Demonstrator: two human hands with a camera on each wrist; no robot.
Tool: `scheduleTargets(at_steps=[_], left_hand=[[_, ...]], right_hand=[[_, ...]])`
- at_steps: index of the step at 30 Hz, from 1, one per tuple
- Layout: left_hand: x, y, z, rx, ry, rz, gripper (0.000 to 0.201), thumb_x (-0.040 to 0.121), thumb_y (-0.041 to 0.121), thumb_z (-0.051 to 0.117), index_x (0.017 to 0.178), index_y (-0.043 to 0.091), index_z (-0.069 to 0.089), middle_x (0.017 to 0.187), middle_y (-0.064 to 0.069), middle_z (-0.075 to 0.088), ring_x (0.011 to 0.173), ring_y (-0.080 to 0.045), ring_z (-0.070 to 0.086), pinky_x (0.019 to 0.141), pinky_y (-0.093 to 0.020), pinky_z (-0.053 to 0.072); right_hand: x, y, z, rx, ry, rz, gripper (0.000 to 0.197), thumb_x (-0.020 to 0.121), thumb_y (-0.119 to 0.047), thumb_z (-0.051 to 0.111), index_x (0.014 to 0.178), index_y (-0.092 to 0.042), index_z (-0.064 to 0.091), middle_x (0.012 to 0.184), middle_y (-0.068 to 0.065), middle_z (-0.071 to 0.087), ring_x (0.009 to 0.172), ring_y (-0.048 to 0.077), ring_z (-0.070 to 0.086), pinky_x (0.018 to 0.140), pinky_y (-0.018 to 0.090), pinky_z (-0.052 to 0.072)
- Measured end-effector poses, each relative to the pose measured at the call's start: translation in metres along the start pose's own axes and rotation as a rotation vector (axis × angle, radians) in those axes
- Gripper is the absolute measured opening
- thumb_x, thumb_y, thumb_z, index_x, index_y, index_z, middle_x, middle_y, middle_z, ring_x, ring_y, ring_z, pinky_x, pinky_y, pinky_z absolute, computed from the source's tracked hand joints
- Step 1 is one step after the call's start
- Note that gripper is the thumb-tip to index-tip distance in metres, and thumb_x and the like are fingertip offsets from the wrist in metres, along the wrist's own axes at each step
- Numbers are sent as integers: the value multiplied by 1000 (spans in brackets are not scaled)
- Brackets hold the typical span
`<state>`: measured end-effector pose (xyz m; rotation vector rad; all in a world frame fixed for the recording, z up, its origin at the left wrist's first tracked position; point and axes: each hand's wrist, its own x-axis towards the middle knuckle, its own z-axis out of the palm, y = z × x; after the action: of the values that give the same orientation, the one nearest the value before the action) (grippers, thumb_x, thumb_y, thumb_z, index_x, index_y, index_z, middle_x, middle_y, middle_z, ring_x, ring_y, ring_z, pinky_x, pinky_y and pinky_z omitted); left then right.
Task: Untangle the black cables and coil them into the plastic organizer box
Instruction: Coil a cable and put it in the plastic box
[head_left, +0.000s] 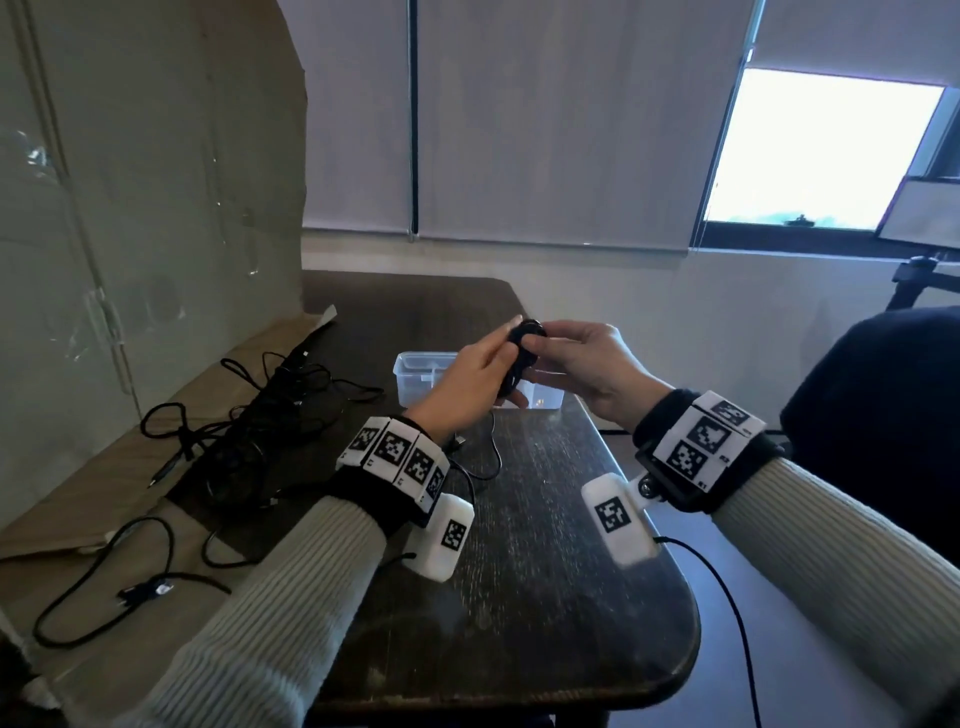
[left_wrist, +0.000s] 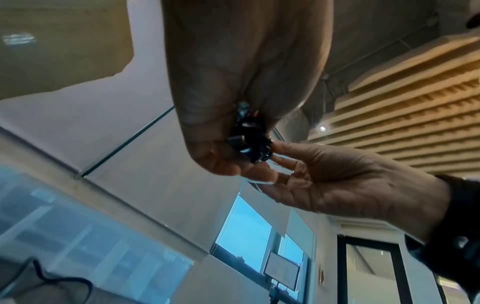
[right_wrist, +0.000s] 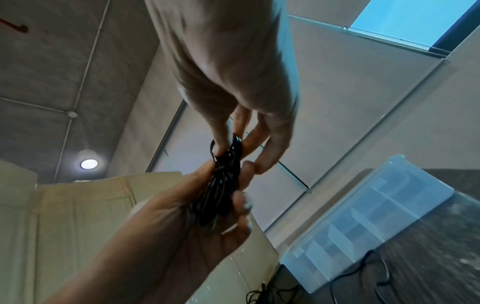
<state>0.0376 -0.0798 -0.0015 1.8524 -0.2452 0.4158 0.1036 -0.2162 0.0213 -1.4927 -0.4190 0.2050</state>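
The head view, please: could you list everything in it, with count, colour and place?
Cable coil: one, black, held above the table between both hands.
Cable tail: one, black, hanging from the coil onto the table.
Loose cables: a tangle, count unclear, black, on cardboard and table at left.
Box: one, clear plastic with dividers, on the table behind the hands.
Table: one, dark wood.
Cardboard: brown, standing and lying at left.
Left hand: grips the coil.
Right hand: pinches the coil.
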Motion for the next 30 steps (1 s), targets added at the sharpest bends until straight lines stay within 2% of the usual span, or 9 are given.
scheduleTargets(at_steps=[3, 7, 12, 15, 18, 20, 23, 25, 30], left_hand=[[6, -6, -7, -29, 90, -87, 31, 102, 19, 42, 131, 21, 54, 107, 1, 67, 68, -5, 67, 68, -22, 48], [12, -20, -24, -239, 303, -218, 26, 102, 16, 41, 115, 17, 63, 101, 5, 69, 77, -8, 64, 71, -24, 45], [12, -51, -42, -563, 531, -400, 27, 100, 17, 42, 91, 19, 67, 91, 2, 67, 73, -11, 60, 64, -23, 43], [14, -58, -51, -603, 584, -502, 26, 99, 18, 42, 85, 20, 64, 83, 6, 67, 67, -8, 57, 58, -19, 40], [12, -62, -61, -657, 598, -526, 26, 98, 19, 43, 82, 20, 64, 76, 9, 66, 63, -7, 55, 56, -18, 37], [8, -64, -68, -686, 632, -536, 26, 98, 20, 43, 83, 20, 63, 77, 9, 65, 63, -7, 53, 58, -19, 36], [6, -67, -75, -703, 714, -539, 26, 97, 18, 42, 80, 20, 62, 75, 8, 62, 61, -5, 50, 57, -18, 33], [6, -67, -76, -713, 732, -536, 27, 96, 17, 43, 78, 20, 62, 74, 8, 62, 60, -5, 49, 57, -18, 33], [5, -66, -75, -665, 729, -546, 26, 95, 17, 43, 78, 21, 63, 75, 9, 62, 61, -4, 51, 58, -18, 35]], right_hand=[[21, -14, -9, 73, 101, -11, 9, 87, 1, 66, 96, 0, 63, 84, 17, 69, 64, 22, 70, 60, 26, 60], [70, -21, -40, 22, 303, 23, 35, 84, 0, 71, 115, 2, 56, 100, 20, 67, 69, 24, 72, 58, 30, 60], [117, 6, -47, -267, 397, 73, 27, 75, -3, 81, 85, -6, 56, 99, 21, 67, 67, 25, 70, 44, 25, 55], [141, 20, -41, -414, 433, 67, 26, 72, -3, 82, 87, -5, 62, 96, 19, 68, 70, 26, 71, 46, 28, 58], [163, 30, -35, -544, 446, 29, 22, 72, -3, 82, 88, -4, 67, 93, 18, 68, 68, 26, 69, 42, 24, 56], [175, 36, -33, -628, 450, 5, 22, 72, -4, 83, 89, -4, 69, 93, 17, 68, 71, 26, 70, 46, 27, 58], [191, 49, -29, -783, 415, -9, 21, 71, -8, 84, 88, -5, 72, 96, 18, 70, 80, 28, 70, 72, 38, 62], [197, 53, -26, -894, 387, -31, 20, 73, -10, 83, 89, -3, 73, 95, 17, 71, 85, 28, 69, 80, 38, 59], [208, 49, -21, -965, 389, -109, 18, 75, -10, 80, 91, -4, 73, 94, 16, 71, 78, 23, 63, 75, 28, 54]])
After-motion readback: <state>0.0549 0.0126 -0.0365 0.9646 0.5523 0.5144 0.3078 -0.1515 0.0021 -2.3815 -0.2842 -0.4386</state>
